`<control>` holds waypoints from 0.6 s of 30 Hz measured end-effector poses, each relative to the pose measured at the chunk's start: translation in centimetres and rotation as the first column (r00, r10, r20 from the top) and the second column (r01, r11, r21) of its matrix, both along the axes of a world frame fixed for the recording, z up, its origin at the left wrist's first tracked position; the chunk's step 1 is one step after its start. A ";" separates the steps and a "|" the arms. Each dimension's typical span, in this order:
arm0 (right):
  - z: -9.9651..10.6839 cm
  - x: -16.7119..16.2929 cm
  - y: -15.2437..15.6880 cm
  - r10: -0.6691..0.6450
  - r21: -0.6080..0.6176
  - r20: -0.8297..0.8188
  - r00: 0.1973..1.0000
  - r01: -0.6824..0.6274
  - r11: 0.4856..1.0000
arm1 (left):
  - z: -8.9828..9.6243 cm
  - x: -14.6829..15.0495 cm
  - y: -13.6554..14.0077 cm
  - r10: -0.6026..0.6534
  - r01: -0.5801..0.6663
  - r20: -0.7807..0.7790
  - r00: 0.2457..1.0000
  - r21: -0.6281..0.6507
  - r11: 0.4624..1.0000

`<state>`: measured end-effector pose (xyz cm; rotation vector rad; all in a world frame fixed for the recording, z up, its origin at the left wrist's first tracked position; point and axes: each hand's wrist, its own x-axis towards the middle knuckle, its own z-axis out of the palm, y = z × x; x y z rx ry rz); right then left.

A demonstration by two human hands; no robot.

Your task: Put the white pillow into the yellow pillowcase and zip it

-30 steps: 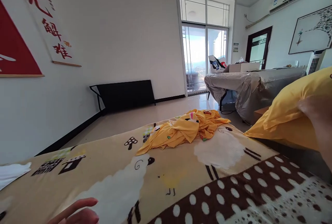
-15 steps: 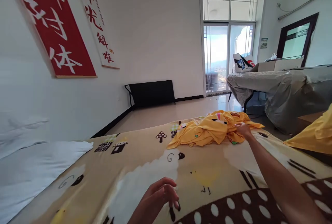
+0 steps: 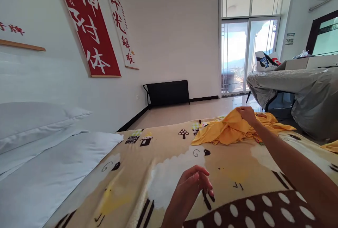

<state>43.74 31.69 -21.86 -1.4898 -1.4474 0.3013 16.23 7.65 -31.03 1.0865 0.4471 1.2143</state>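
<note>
A crumpled yellow cloth (image 3: 224,129) with printed patches lies at the far edge of the bed. My right hand (image 3: 247,115) is closed on its upper part and lifts a fold into a peak. What kind of cloth it is cannot be made out. Lower in the view, my left hand (image 3: 194,184) hovers over the blanket, fingers loosely bent and apart, holding nothing. Under both hands spreads a beige blanket (image 3: 169,147) printed with sheep, chicks and a brown dotted band.
White pillows (image 3: 66,154) lie at the left. Another piece of yellow cloth (image 3: 330,147) shows at the right edge. Beyond the bed, a black folded frame (image 3: 167,93) leans on the wall, and a plastic-covered table (image 3: 295,80) holds boxes.
My right hand has raised a fold of the yellow cloth. My left hand keeps its loose pose. The view has turned left, showing more of the pillows.
</note>
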 end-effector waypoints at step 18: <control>-9.7 -6.5 -27.0 0.483 0.382 0.616 0.622 -0.772 0.508 | 3.0 2.4 -1.8 0.653 -0.570 0.078 0.754 -0.417 0.708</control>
